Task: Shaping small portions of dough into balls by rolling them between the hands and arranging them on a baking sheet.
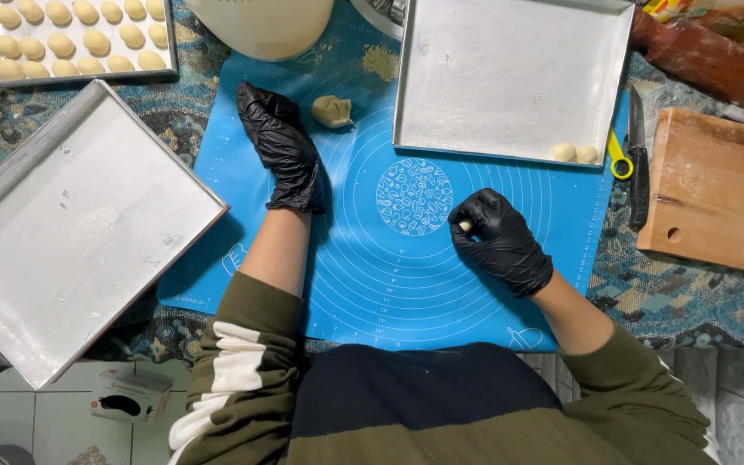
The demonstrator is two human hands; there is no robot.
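Both my hands wear black gloves over a blue silicone baking mat (pixel 372 284). My right hand (pixel 499 241) is curled around a small piece of pale dough (pixel 465 226) near the mat's centre circle. My left hand (pixel 284 148) lies flat on the mat with fingers together, pointing at a lump of dough (pixel 331 111) a little to its right, not touching it. A metal tray (pixel 510 77) at the upper right holds two small dough balls (pixel 575 153) in its near right corner.
A large metal tray (pixel 79 224) lies at the left. A tray of several shaped dough pieces (pixel 75 39) sits at top left, beside a cream bowl (pixel 260 26). At right are a wooden board (pixel 712 189), a knife (pixel 639 164), a yellow-handled tool (pixel 620 162) and a rolling pin (pixel 708 60).
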